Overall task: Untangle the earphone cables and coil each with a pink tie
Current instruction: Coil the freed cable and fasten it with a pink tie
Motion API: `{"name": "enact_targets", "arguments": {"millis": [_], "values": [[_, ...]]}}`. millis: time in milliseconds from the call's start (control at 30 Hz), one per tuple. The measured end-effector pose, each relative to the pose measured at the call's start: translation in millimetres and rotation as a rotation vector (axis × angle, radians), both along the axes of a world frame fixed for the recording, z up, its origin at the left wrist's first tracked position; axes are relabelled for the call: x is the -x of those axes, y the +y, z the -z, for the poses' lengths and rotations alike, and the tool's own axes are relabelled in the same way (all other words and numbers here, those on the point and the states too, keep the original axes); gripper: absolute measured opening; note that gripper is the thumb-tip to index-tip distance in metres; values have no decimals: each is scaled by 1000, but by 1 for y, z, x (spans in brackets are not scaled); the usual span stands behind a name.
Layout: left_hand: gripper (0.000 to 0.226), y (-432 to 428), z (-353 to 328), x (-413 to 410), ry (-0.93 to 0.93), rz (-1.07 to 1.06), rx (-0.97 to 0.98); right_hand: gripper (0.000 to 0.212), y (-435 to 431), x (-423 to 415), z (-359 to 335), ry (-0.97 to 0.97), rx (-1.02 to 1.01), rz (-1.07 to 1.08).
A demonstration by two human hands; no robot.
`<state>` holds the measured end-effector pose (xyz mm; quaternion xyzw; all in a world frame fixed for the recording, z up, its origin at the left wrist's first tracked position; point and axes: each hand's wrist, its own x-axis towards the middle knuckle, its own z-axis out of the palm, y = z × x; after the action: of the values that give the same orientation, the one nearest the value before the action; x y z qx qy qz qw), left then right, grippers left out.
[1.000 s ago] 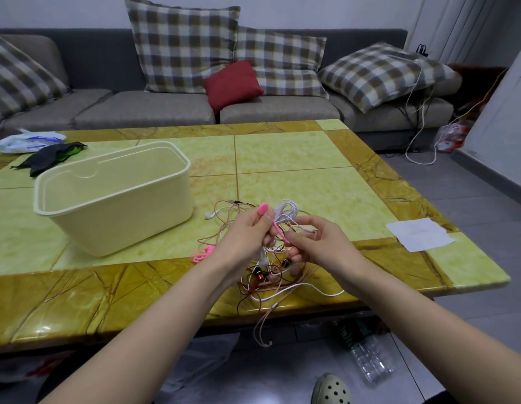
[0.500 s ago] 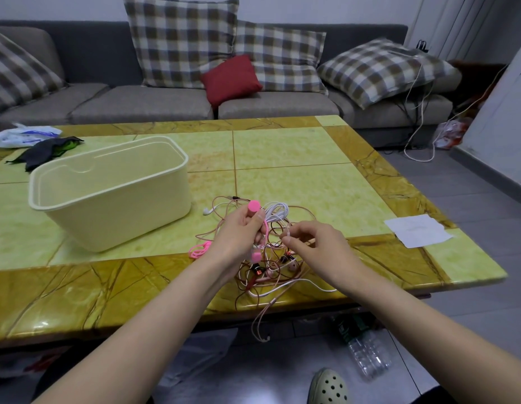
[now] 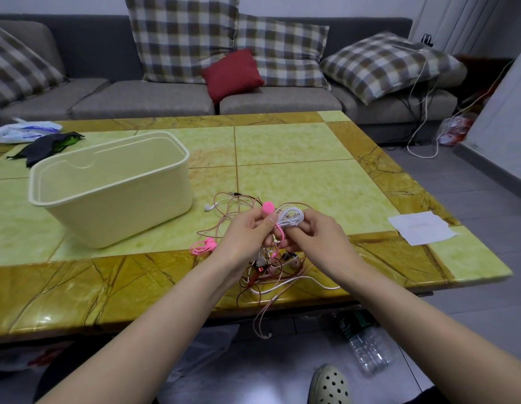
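While both hands meet just above the near edge of the marble-topped table (image 3: 297,147), they hold a small white earphone coil (image 3: 291,216) between them, its looped end pointing up and away and its gathered end hidden inside the fingers. A pink tie (image 3: 268,207) crosses the coil on a slant, with its round head uppermost at the left and its strap running down to the right. The left hand (image 3: 246,236) has its fingers curled and pinches the tie just under the round head. The right hand (image 3: 322,239) is curled round the coil's lower part, with fingertips on the strap; where the strap's tail ends cannot be made out. Beneath the hands lies a tangle of cables (image 3: 270,271), rose-gold and white, too knotted to tell how many sets; one loop hangs over the table edge. Spare pink ties (image 3: 202,246) lie left of the left wrist, near a cream plastic bin (image 3: 113,199).
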<state>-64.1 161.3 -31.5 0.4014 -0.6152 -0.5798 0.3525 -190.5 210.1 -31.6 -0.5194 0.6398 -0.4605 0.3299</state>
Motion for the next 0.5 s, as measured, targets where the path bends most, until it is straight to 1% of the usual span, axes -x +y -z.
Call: {"name": "enact_targets", "arguments": {"millis": [100,233,333,433,500], "values": [[26,2,-2,0,-7,-49,9,11,0,0,-1,-43,-27,-31],[22,2,-4,0,25,-119,8,15,-1,-1,-6,-225,-63,-30],[19,1,-3,3,49,-165,-1,12,-1,-6,-8,-309,-74,-51],[18,1,-2,5,73,-190,-19,6,-2,-9,-10,-301,-73,-62],[17,2,-2,6,86,-197,-16,11,-3,-10,-9,-258,-57,-48]]}}
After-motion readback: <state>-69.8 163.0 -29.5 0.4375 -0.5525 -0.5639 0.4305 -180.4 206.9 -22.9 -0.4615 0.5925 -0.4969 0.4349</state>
